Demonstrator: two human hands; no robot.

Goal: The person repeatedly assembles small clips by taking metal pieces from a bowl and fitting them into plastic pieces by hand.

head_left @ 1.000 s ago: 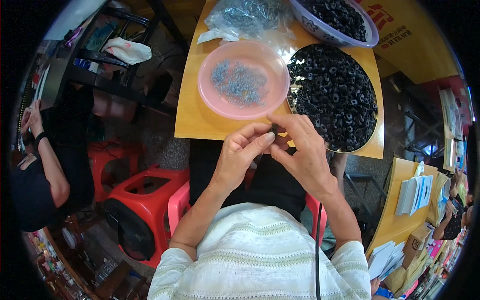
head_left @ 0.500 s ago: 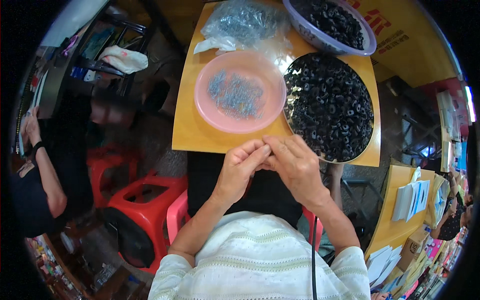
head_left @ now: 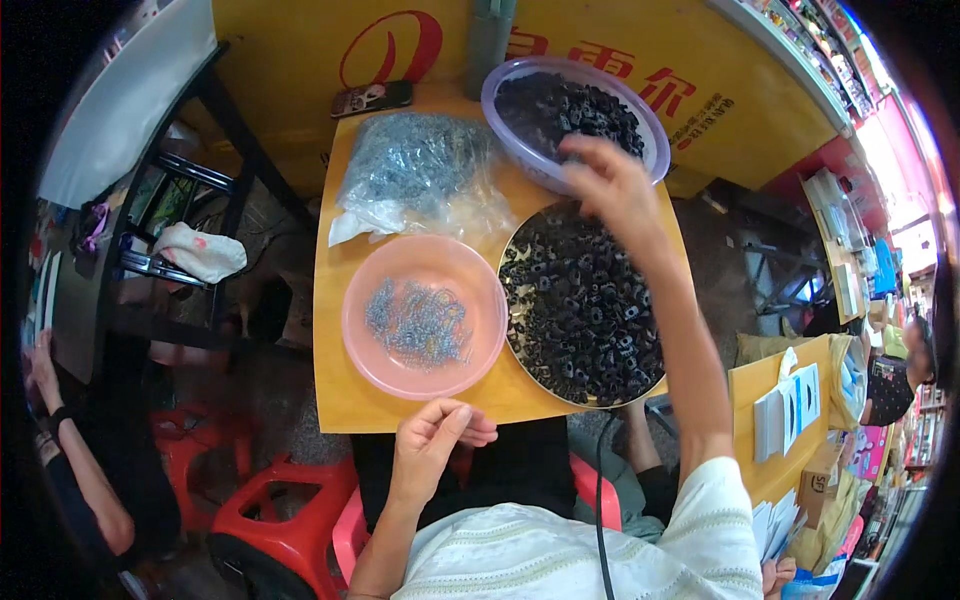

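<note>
My right hand point(head_left: 612, 190) reaches over the near rim of a lilac bowl point(head_left: 657, 150) heaped with small black plastic parts. Motion smears it a little; its fingers look apart, with nothing visible in them. Below that forearm, a round metal tray point(head_left: 515, 345) holds many black ring-like plastic pieces. My left hand point(head_left: 440, 440) hovers just off the table's front edge, thumb pressed to curled fingers; whatever is between them is hidden. Close to it is a pink bowl point(head_left: 365, 365) with a pile of small silvery metal springs point(head_left: 420, 325).
Behind the pink bowl lies a clear plastic bag point(head_left: 420, 165) of greyish small parts. A phone point(head_left: 372, 98) rests at the wooden table's point(head_left: 345, 415) back edge. Red stools point(head_left: 285, 515) stand to the left. Another person's arm point(head_left: 85, 470) shows far left.
My hands, together before, are now apart. The right has gone forward to the lilac bowl; the left stays near the front edge. The view has tilted up, showing more of the table's back.
</note>
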